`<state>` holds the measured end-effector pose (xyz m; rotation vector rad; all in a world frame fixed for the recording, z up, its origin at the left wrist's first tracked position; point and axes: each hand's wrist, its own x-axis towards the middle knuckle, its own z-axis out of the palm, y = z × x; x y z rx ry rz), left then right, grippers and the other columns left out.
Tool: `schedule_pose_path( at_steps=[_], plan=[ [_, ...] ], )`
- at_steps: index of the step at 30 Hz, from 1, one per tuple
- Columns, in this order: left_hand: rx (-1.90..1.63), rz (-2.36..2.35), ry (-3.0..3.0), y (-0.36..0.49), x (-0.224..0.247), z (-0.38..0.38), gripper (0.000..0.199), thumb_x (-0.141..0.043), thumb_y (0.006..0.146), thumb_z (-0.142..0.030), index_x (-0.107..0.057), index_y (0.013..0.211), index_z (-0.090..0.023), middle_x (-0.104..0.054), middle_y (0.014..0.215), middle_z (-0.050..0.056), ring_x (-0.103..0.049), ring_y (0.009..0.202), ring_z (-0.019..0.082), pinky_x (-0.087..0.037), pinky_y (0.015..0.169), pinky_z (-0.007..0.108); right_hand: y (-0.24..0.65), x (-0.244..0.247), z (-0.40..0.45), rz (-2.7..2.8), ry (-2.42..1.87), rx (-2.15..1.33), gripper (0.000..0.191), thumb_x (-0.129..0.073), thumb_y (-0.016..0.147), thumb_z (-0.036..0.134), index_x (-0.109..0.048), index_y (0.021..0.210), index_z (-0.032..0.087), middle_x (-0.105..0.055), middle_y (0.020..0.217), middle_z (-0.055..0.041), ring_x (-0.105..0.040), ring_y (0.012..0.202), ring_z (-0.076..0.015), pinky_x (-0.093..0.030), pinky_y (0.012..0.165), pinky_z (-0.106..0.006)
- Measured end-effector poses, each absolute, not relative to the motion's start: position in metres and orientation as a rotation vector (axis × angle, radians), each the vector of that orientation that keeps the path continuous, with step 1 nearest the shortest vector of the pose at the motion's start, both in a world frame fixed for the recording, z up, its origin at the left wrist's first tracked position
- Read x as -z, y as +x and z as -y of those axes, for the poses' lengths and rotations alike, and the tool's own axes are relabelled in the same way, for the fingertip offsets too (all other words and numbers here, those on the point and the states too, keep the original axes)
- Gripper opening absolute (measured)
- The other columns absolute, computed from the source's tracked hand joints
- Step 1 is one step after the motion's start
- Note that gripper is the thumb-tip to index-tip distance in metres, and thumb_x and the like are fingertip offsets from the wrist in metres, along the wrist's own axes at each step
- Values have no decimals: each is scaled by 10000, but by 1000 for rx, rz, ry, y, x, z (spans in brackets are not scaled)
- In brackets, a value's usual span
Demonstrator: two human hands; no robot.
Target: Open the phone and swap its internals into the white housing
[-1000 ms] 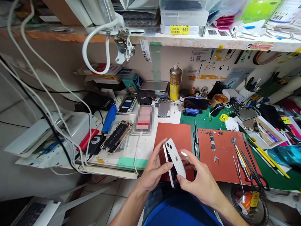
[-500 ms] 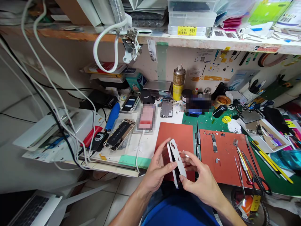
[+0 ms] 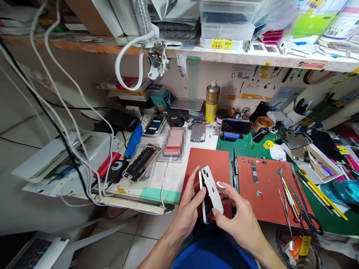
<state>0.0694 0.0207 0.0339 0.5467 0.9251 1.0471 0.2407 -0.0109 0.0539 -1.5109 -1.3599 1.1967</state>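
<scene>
A white smartphone is held upright and tilted above the near edge of the left red mat [image 3: 209, 158]. Its back cover [image 3: 213, 192], with two camera lenses and an apple logo, stands apart from the phone body [image 3: 206, 213] along the left side, and a dark gap shows between them. My left hand [image 3: 188, 205] is closed around the body, its thumb at the gap. My right hand [image 3: 241, 213] grips the cover's lower right edge between thumb and fingers. A small white piece [image 3: 220, 184] shows at the right index fingertip; its kind is unclear.
On the right red mat [image 3: 246, 201] lie a logic board [image 3: 254, 172], tweezers and scissors [image 3: 307, 216]. An opened phone [image 3: 142, 162] lies on the left, near a blue-handled tool [image 3: 134, 142]. White cables [image 3: 70, 86] hang at the left. A shelf [image 3: 269, 58] runs above the bench.
The gap between the back cover and the phone body has widened, with the cover swung slightly to the right. Both hands keep their hold. The camera view has shifted a little.
</scene>
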Motion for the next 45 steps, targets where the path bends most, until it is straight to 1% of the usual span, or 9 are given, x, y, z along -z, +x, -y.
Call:
schedule_pose_path(
  at_steps=[5, 11, 23, 28, 32, 34, 37, 41, 45],
  plan=[
    [-1187, -953, 394, 86, -25, -9, 759, -719, 980, -603, -418, 1658, -446, -634, 1593, 26, -616, 1450, 308, -480, 1230, 454, 215, -36, 26, 1423, -1581, -909, 658, -717, 857, 300, -592, 1500, 239, -740, 1426, -113, -775, 1211, -314, -670, 1041, -460],
    [-1230, -901, 321, 85, -16, 4, 858, -706, 974, -639, -316, 1710, -432, -572, 1658, 51, -612, 1458, 330, -471, 1240, 484, 200, -10, 43, 1492, -1557, -654, 710, -687, 867, 235, -532, 1559, 219, -684, 1502, -140, -709, 1338, -352, -658, 1070, -480],
    [-1270, -853, 356, 83, -8, 9, 750, -611, 1037, -606, -323, 1708, -434, -576, 1655, 58, -648, 1420, 319, -458, 1248, 492, 201, -3, 43, 1556, -1472, -520, 697, -717, 834, 175, -554, 1510, 220, -743, 1385, -135, -749, 1248, -338, -676, 1004, -447],
    [-1292, -839, 269, 80, -14, 3, 817, -669, 1020, -555, -296, 1726, -380, -643, 1578, 115, -665, 1390, 332, -473, 1228, 505, 216, -17, 40, 1681, -1441, -421, 600, -739, 973, 308, -550, 1523, 162, -753, 1372, -163, -771, 1214, -308, -676, 993, -400],
    [-1260, -865, 283, 65, -17, -3, 867, -700, 1001, -549, -251, 1730, -415, -708, 1486, 112, -724, 1291, 323, -565, 1108, 477, 240, -23, 22, 1728, -1572, -413, 229, -531, 1122, 246, -695, 1274, 195, -797, 1078, -97, -813, 910, -221, -660, 788, -303],
    [-1231, -847, 292, 58, -18, -4, 873, -706, 994, -554, -252, 1727, -418, -740, 1430, 114, -749, 1235, 320, -585, 1070, 470, 246, -20, 8, 1843, -1771, -340, 229, -501, 1119, 199, -727, 1150, 184, -757, 951, -79, -772, 717, -207, -588, 618, -290],
    [-1202, -766, 291, 51, -18, -2, 836, -676, 1003, -580, -288, 1721, -395, -762, 1367, 128, -776, 1141, 318, -587, 1057, 501, 245, -15, -10, 2042, -2137, -206, 181, -572, 1035, 85, -734, 1067, 160, -736, 984, -90, -688, 545, -165, -425, 484, -276],
    [-1205, -672, 305, 48, -20, 2, 787, -626, 1032, -571, -290, 1721, -391, -747, 1365, 139, -760, 1116, 317, -584, 1013, 499, 237, -22, -21, 2230, -2276, -180, 172, -604, 994, 42, -733, 1011, 155, -733, 985, -100, -731, 632, -177, -372, 485, -259],
    [-1208, -626, 349, 48, -24, 4, 799, -643, 1029, -544, -275, 1722, -393, -736, 1354, 139, -745, 1086, 296, -566, 986, 463, 233, -32, -26, 2543, -2086, -131, 292, -569, 909, -97, -756, 987, 113, -749, 911, -144, -784, 820, -262, -479, 557, -268]
  ],
)
